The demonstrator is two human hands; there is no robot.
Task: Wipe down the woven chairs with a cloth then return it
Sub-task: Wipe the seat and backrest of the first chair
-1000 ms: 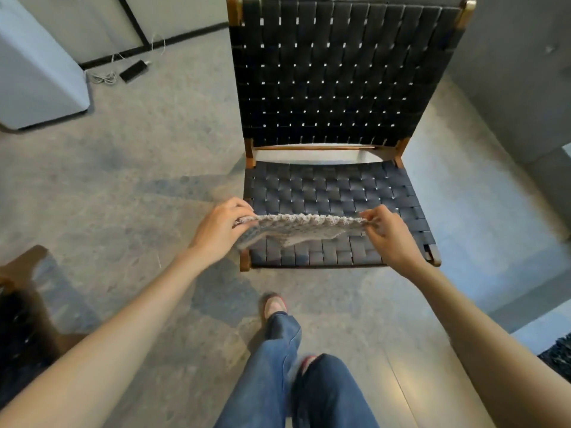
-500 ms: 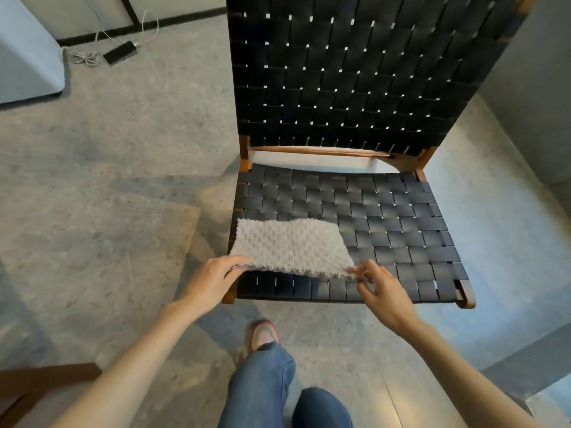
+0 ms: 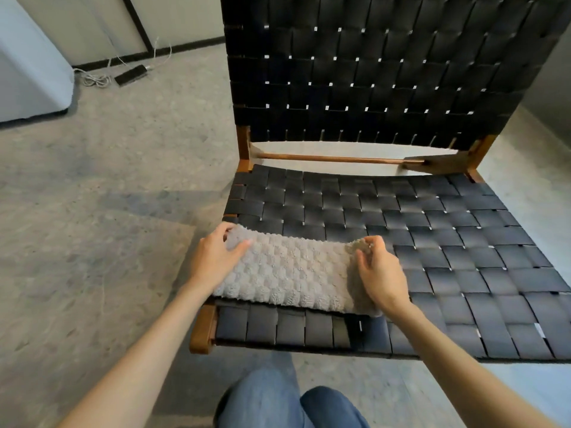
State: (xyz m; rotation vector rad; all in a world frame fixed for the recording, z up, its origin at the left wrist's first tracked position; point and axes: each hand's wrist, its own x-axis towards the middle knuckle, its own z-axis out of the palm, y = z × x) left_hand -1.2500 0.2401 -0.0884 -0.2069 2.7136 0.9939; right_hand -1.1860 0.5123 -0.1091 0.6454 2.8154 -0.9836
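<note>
- The pale grey, knobbly-textured terry cloth (image 3: 290,273) lies on the front left part of the black woven-strap seat (image 3: 432,242) of the wooden-framed chair (image 3: 204,329), so a wipe that begins here could miss the right half of the seat and the black woven backrest (image 3: 370,72) unless the strokes are carried across.
- The left hand (image 3: 216,257) grasps the cloth's far left corner, thumb on top; the right hand (image 3: 380,273) pinches the far right corner, fingers curled round the bunched edge.
- With only the corners held, the middle may ride loosely over the straps and lift little dust; a flat palm would probably press better.
- The cloth's loops could catch in the small gaps between straps if it is dragged hard.
- Its near edge sits close to the seat's front rail, so a pull toward the body could slide it off onto the grey stone-look floor (image 3: 108,211).
- The cloth looks soft, thick and dry, apparently folded, with a fuzzy near edge.
</note>
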